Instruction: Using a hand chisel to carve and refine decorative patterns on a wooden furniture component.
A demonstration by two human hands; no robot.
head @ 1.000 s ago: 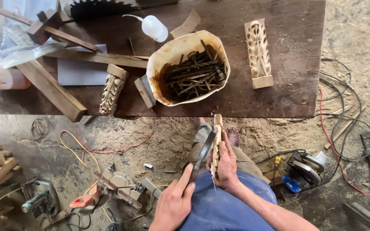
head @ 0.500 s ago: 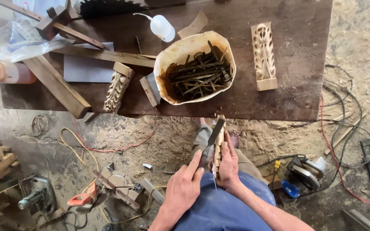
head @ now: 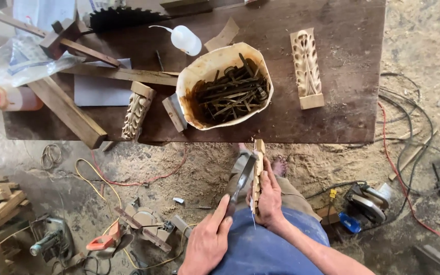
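Fingers of the right hand [head: 271, 201] clasp a carved wooden piece [head: 257, 175] upright below the workbench [head: 352, 76] front edge, steadying it while the left hand [head: 207, 242] grips a chisel [head: 241, 184] against it.

A narrow pale carved wooden piece [head: 257, 173] stands on edge over the person's lap, its long axis running away from the body, its far end just short of the dark table's near edge. Its visible edge looks notched or scalloped, though the carving is too foreshortened to read. Against its left side lies a flat file [head: 242, 182], dark grey metal, slanting from the lower left up toward the piece, its blade apparently touching the wood.
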